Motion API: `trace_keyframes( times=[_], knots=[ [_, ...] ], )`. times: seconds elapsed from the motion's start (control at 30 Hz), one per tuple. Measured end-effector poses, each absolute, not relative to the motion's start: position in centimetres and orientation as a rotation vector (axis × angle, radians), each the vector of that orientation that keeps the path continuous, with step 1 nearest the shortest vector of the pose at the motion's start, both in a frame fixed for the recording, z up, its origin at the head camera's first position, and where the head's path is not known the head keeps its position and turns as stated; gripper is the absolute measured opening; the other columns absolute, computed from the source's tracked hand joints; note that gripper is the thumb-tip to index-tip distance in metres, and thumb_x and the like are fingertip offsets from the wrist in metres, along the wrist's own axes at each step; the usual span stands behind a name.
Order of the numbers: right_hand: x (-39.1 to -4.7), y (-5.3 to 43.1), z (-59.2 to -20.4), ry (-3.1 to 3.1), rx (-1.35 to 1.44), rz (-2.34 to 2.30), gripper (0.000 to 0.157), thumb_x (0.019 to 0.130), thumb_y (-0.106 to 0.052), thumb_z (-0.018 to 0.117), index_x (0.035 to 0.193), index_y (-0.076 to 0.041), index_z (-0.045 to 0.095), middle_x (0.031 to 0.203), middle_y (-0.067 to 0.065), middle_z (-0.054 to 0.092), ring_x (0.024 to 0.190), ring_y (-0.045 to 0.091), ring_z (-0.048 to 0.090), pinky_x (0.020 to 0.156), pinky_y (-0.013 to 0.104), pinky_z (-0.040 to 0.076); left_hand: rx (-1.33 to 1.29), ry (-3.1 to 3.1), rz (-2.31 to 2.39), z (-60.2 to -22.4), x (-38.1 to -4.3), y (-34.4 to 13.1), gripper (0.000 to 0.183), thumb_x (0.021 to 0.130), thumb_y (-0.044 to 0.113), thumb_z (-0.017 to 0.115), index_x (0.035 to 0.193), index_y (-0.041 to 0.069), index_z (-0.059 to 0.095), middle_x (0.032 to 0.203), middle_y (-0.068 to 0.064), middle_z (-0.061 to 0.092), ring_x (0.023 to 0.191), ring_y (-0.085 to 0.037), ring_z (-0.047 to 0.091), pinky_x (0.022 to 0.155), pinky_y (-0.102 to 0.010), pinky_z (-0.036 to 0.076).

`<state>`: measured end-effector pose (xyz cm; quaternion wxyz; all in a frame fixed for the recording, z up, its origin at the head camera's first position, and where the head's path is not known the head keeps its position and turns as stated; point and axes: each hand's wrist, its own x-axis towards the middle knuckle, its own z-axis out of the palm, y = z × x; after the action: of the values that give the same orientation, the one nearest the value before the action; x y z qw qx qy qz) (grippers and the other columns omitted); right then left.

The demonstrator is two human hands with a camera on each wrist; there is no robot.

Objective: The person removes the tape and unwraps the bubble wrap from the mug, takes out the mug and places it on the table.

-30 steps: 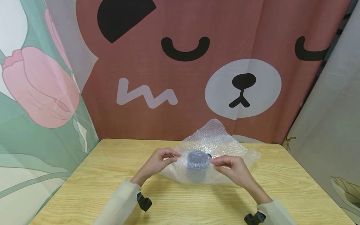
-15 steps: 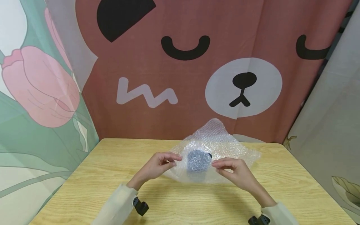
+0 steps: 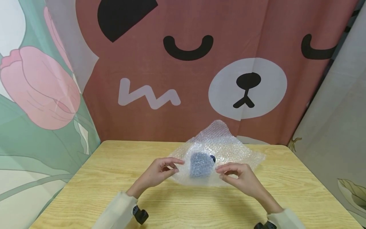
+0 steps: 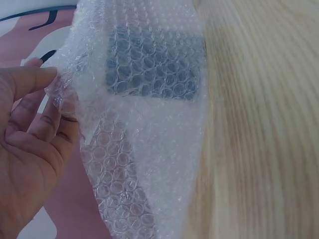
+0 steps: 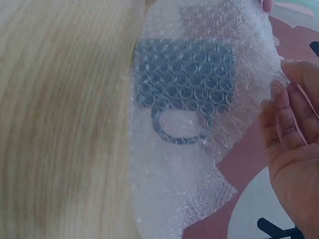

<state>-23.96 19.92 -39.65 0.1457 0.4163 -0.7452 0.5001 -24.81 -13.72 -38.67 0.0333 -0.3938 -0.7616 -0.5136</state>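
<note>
A blue mug lies under a sheet of clear bubble wrap on the table. Its looped handle shows through the bubbles in the right wrist view, pointing toward my right hand's side. My left hand pinches the wrap's edge between thumb and fingers, left of the mug. On the other side, my right hand pinches the edge with thumb and fingertips. The wrap is drawn between both hands over the mug, blurring its outline.
The wood-grain table extends around the wrap. Behind it hangs a brown curtain with a bear face. A flowered curtain stands at left, and a pale one at right.
Both hands have come slightly down and nearer the body with the wrap's edge. The bubble layer now covers the mug further toward the front.
</note>
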Motion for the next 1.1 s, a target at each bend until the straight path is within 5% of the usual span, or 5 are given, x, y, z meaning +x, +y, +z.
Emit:
trace_keyframes(
  times=[0.23, 0.5, 0.73, 1.1],
  knots=[
    [-23.5, 19.5, -39.5, -2.256, 1.028, 1.544, 0.036, 0.087, -0.001, 0.071, 0.122, 0.003, 0.063, 0.098, 0.007, 0.072, 0.084, 0.018, 0.067, 0.072, 0.03, 0.056, -1.129, -2.369, -1.714, -38.8, -24.5, -13.7, 0.053, 0.093, -0.001, 0.062, 0.143, -0.001, 0.043, 0.119, -0.015, 0.066, 0.092, -0.025, 0.066, 0.072, -0.027, 0.055],
    [-23.5, 19.4, -39.5, -2.447, 0.912, 1.466, 0.02, 0.089, -0.017, 0.073, 0.105, -0.006, 0.074, 0.098, 0.005, 0.072, 0.083, 0.012, 0.066, 0.073, 0.03, 0.056, -0.979, -2.464, -1.693, -38.9, -24.2, -13.7, 0.032, 0.091, 0.006, 0.068, 0.123, 0.0, 0.065, 0.11, -0.015, 0.069, 0.093, -0.016, 0.067, 0.074, -0.025, 0.055],
    [-23.3, 19.2, -39.5, -2.347, 1.081, 1.444, 0.014, 0.088, -0.007, 0.071, 0.101, -0.007, 0.075, 0.099, 0.01, 0.071, 0.081, 0.013, 0.066, 0.072, 0.031, 0.056, -0.957, -2.491, -1.687, -39.0, -23.8, -13.7, 0.028, 0.089, 0.01, 0.071, 0.116, 0.003, 0.069, 0.098, -0.006, 0.073, 0.086, -0.016, 0.068, 0.065, -0.022, 0.05],
    [-22.7, 19.6, -39.5, -2.441, 1.176, 1.394, 0.022, 0.091, -0.012, 0.069, 0.112, -0.007, 0.072, 0.108, 0.003, 0.071, 0.094, 0.014, 0.067, 0.079, 0.035, 0.056, -1.075, -2.527, -1.493, -39.2, -23.0, -13.7, 0.024, 0.087, 0.017, 0.075, 0.109, 0.007, 0.073, 0.096, 0.002, 0.073, 0.096, -0.012, 0.065, 0.085, -0.032, 0.052]
  ],
)
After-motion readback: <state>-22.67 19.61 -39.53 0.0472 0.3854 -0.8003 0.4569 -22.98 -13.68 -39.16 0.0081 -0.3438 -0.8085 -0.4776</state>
